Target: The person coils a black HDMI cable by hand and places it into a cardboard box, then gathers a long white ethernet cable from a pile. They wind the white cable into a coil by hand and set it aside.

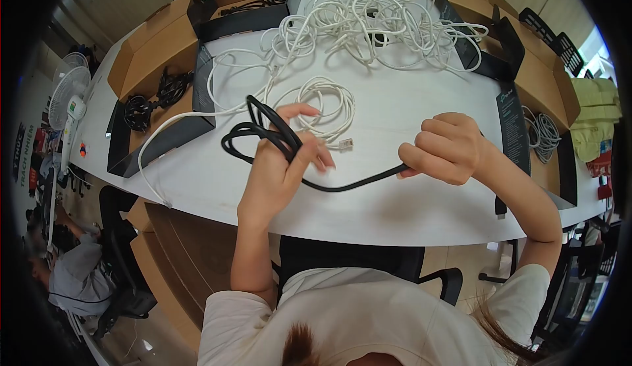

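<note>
Loops of a black cable [255,130] rest in my left hand [275,168], held between thumb and palm, while the other fingers are partly spread. From there one stretch sags across to my right hand [442,149], whose fingers are curled in a fist round it. Below my right forearm, near the table edge, a dark plug with a metal tip [501,208] shows; whether it belongs to the same cable is hidden by the arm. Just beyond my left hand lies a coiled white network cable [327,106] with a clear connector [345,145].
A big tangle of white cables [368,20] covers the table's far side. Open cardboard boxes stand around: one at left [187,119] with black cables, one at the back [247,20], one at right [513,122] with a grey coil [544,134]. Another person [82,277] sits at far left.
</note>
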Demonstrator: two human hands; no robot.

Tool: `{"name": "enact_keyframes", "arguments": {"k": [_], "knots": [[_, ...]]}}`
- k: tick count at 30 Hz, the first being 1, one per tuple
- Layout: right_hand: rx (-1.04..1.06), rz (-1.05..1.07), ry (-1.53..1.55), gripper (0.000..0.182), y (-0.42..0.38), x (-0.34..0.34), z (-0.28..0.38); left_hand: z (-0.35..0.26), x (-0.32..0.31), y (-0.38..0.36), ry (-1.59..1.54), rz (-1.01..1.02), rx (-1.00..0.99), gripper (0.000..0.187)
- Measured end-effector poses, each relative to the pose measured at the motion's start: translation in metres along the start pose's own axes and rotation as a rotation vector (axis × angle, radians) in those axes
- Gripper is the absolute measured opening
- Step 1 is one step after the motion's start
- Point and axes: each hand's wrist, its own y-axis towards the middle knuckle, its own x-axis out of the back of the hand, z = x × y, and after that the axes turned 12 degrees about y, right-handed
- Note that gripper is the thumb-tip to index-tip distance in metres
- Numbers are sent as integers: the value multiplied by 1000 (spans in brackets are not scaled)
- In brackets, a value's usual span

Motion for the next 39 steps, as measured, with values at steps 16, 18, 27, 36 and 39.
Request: {"name": "enact_keyframes", "arguments": {"k": [16, 18, 27, 36, 39], "knots": [[-852, 565, 99, 11, -60, 10, 15, -15, 7, -16, 1146, 33, -317, 34], [-861, 511, -1, 10, -57, 10, 14, -11, 3, -16, 1140, 37, -352, 27], [-571, 107, -522, 17, -21, 17, -25, -14, -13, -21, -45, 593, -28, 16], [-584, -26, -148, 21, -16, -20, -4, -28, -16, -5, -1962, 612, -334, 15], [-559, -21, 3, 24, -16, -34, 22, -50, -10, 5, -2278, 243, -404, 18]]}}
